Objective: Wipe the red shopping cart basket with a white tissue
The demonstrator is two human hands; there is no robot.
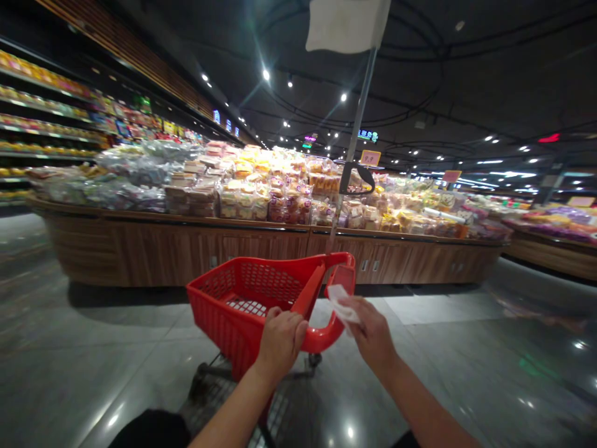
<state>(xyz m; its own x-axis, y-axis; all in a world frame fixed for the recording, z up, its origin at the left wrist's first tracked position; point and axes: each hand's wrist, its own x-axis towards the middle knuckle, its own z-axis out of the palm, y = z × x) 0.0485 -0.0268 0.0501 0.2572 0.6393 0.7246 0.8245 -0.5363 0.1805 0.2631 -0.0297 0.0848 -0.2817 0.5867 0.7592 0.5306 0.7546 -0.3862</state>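
A red plastic shopping cart (219, 330) with a perforated basket stands on the glossy grey tiled floor (448, 354), in front of the person and short of a long wood-grained display counter (261, 246) heaped with clear-wrapped packaged goods (289, 202). The left hand (282, 339) is closed over the cart where the basket's near corner meets the thick, rounded red handle (321, 339), its fingers curled over the plastic. The right hand (373, 330) pinches a thin, crumpled white sheet (342, 305), cloth or paper, between thumb and fingers at the outer side of the handle; whether the sheet presses on the plastic or hangs just beside it cannot be told. The sheet could slip or tear, since only one edge seems to be held and the rest is loose; a fold might also snag on the handle's curve. The cart could roll or swing if the right hand pushes sideways, because it stands on small dark wheels (315, 359) and only the left hand steadies it. A tall grey pole (360, 112), topped by a white panel (347, 25) and fitted with a dark loop (358, 179), rises behind the handle; a jolt could make it sway if it is joined to the cart.
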